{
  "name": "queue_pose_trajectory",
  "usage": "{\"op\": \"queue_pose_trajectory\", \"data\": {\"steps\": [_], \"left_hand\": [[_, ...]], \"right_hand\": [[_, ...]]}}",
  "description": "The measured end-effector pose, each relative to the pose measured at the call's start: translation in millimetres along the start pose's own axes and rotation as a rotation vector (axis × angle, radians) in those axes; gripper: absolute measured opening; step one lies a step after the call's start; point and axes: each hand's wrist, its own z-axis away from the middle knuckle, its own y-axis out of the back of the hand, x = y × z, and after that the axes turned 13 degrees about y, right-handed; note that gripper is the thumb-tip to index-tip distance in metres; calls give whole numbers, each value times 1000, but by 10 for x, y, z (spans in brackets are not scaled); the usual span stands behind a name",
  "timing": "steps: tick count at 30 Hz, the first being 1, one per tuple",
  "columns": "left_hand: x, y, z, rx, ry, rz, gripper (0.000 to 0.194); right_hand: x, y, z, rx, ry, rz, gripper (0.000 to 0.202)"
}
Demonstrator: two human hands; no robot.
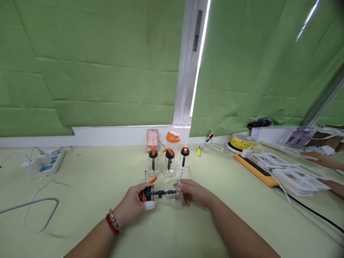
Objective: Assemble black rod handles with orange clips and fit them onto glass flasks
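Observation:
A clear bottle (168, 200) with a black and orange top lies on its side above the table, a dark tube running along its inside. My left hand (135, 200) is closed round the top at the left end; one of its fingers has a white wrapping. At the other end, my right hand (195, 193) grips the rounded base with bent fingers. Just beyond stand similar clear bottles with black and orange tops: a left one (153, 168), a middle one (169, 169) and a right one (183, 167), all upright.
An orange-lidded cup (172, 139) stands behind the bottles. Right of it are a yellow-handled tool (199, 151) and a jar of screwdrivers (207, 145). Farther right lie an orange power strip (256, 170) and stacked white trays (298, 181), near another person's hands. A white power strip (55, 163) sits left.

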Motion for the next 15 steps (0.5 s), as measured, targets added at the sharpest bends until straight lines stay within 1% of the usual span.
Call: {"op": "queue_pose_trajectory", "data": {"steps": [2, 5, 6, 11, 15], "left_hand": [[2, 4, 0, 10, 9, 6, 56], [15, 10, 0, 29, 27, 17, 56], [19, 12, -1, 33, 28, 23, 56], [17, 9, -3, 24, 15, 43, 58], [12, -5, 7, 11, -3, 52, 58]], "right_hand": [[-6, 11, 18, 14, 59, -4, 54], [-8, 21, 40, 39, 160, -25, 75], [-8, 21, 43, 41, 174, -30, 78], [-8, 0, 21, 34, 145, -70, 70], [27, -23, -10, 37, 93, -78, 56]]}}
